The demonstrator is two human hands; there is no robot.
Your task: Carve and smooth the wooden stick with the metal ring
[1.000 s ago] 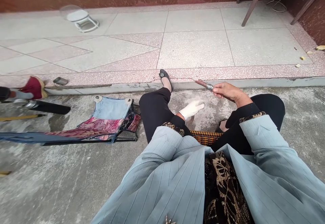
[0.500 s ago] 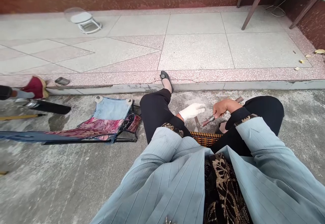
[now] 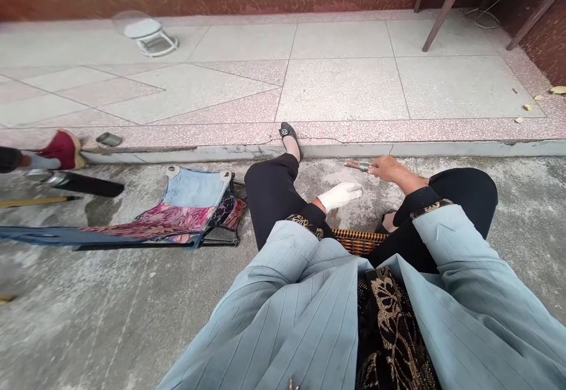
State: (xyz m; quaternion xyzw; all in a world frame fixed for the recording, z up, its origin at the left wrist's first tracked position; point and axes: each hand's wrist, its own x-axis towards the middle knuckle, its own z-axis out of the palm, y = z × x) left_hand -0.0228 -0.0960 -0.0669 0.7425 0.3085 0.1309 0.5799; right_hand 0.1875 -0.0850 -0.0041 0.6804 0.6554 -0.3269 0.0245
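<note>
I sit on a low woven stool (image 3: 359, 240) with my knees apart above a concrete floor. My right hand (image 3: 390, 169) is bare and closed round a short tool (image 3: 359, 166) with a reddish handle and a metal collar, held level and pointing left. My left hand (image 3: 339, 195), in a white glove, rests low between my knees over a pale dusty patch of concrete (image 3: 354, 177). Its fingers are curled, and whatever lies under them is hidden.
A folded fabric chair (image 3: 177, 213) lies on the floor at my left. Beyond it lie a black tube (image 3: 86, 184), a yellow stick (image 3: 35, 202) and another person's red shoe (image 3: 59, 149). A raised tiled step (image 3: 336, 83) runs ahead, with a white stand (image 3: 148, 35) and table legs (image 3: 446, 3).
My right hand swung the tool down next to the gloved hand, then lifted it back up and left, level again. The gloved hand stayed put.
</note>
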